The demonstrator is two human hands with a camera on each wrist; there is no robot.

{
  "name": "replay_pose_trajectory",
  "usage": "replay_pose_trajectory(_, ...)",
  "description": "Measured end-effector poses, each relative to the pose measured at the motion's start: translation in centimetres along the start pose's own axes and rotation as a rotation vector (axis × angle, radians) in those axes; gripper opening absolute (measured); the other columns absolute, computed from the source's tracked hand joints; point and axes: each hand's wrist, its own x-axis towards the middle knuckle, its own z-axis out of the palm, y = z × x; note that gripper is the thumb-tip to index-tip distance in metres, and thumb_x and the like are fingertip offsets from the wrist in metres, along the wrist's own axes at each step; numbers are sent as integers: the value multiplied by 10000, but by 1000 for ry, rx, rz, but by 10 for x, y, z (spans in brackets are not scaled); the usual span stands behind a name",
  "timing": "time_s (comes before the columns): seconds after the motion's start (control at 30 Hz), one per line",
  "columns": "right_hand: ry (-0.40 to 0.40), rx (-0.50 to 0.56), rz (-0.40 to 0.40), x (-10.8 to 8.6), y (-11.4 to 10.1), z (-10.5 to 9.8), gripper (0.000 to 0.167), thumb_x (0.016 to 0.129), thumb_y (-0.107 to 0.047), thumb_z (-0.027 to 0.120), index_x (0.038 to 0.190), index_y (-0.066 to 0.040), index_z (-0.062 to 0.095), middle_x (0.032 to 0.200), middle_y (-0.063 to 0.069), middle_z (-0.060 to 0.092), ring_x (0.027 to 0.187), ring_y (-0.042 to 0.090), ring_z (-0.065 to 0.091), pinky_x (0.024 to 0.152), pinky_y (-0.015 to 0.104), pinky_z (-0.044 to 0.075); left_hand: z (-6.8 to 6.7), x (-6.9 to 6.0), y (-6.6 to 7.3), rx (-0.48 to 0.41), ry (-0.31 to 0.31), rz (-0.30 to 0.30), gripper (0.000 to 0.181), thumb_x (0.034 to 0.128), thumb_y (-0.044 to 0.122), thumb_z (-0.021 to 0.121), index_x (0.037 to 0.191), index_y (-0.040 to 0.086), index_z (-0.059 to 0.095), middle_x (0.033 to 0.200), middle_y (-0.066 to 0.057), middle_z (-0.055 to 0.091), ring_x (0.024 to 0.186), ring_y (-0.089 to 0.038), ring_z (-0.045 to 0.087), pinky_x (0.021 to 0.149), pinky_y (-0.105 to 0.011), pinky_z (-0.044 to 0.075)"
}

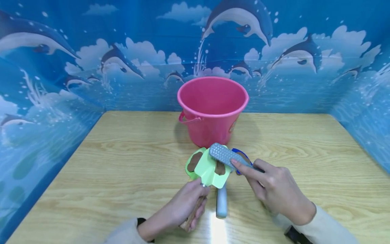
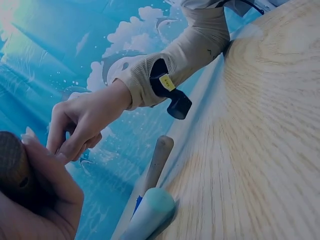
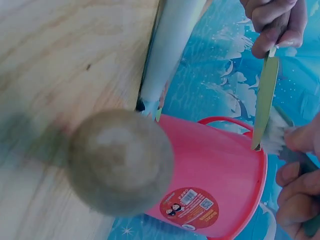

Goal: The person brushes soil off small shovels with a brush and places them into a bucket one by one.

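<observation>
My left hand [image 1: 190,203] grips the wooden handle of a light green garden trowel [image 1: 207,169], whose blade carries a brown patch. My right hand [image 1: 274,186] holds a grey-blue brush [image 1: 225,155], forefinger stretched along its back. In the right wrist view the white bristles [image 3: 274,132] sit against the trowel blade [image 3: 267,95]. Beneath the raised trowel, on the table, lie another green tool [image 1: 192,162] with a brown patch, a blue-edged tool [image 1: 242,156] and a tool with a pale blue handle [image 1: 221,201]; their heads are partly hidden.
A pink bucket [image 1: 210,128] stands just behind the tools, its handle hanging at the left. The wood-grain table [image 1: 137,162] is bounded at the back and sides by a blue dolphin-print sheet [image 1: 146,84]. A blurred round handle end [image 3: 120,162] fills the right wrist foreground.
</observation>
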Motion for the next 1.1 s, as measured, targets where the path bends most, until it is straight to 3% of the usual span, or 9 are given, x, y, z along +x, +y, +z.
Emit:
replay_pose_trajectory(0.27, 5, 20, 47, 1, 5, -3, 407, 1031, -361, 382, 1216, -162, 685, 660, -75, 396, 517, -32, 222, 404, 72, 240, 3, 0, -3, -27, -2, -1, 154, 952, 196, 419, 872, 65, 408, 521, -17, 422, 294, -109, 375, 264, -252, 370)
replay_pose_trajectory(0.5, -97, 189, -17, 2, -7, -5, 366, 1034, -315, 407, 1232, -156, 670, 709, -119, 448, 568, -57, 320, 477, 15, 285, 1, 1, -2, -47, 7, -26, 173, 937, 206, 432, 853, 56, 425, 506, -5, 420, 294, -92, 379, 270, -241, 364)
replay_pose_trajectory(0.7, -136, 305, -37, 2, -8, -9, 339, 1016, -274, 459, 1219, -107, 673, 692, -150, 451, 590, -68, 342, 504, 1, 285, -4, 1, 7, -190, -38, -123, 243, 906, 249, 457, 727, 89, 424, 449, 42, 382, 288, -49, 368, 262, -200, 307)
replay_pose_trajectory(0.8, -220, 344, -10, 2, -8, -18, 307, 989, -200, 534, 1266, -128, 643, 717, -173, 467, 607, -76, 354, 516, 8, 301, -10, 1, 12, -267, -74, -128, 282, 917, 224, 436, 674, 84, 403, 429, 55, 381, 293, -35, 378, 265, -182, 304)
replay_pose_trajectory(0.9, -290, 381, 29, 3, -8, -30, 347, 956, -118, 584, 1298, -167, 621, 725, -201, 440, 608, -90, 341, 520, 14, 311, -16, 2, 17, -287, -70, -106, 264, 924, 220, 419, 704, 76, 396, 425, 65, 384, 299, -25, 387, 272, -172, 315)
replay_pose_trajectory(0.97, -287, 390, 34, 3, -7, -35, 354, 956, -118, 584, 1304, -174, 616, 729, -202, 437, 600, -97, 331, 512, 11, 305, -19, 2, 19, -273, -64, -99, 240, 931, 229, 411, 756, 66, 395, 430, 68, 386, 300, -24, 394, 276, -170, 331)
replay_pose_trajectory(1.1, -197, 337, -4, 5, -6, -35, 333, 1013, -243, 477, 1312, -178, 609, 721, -176, 426, 587, -96, 306, 503, 3, 285, -17, 0, 19, -228, -84, -80, 193, 942, 232, 408, 846, 64, 397, 456, 63, 394, 304, -27, 403, 279, -173, 348)
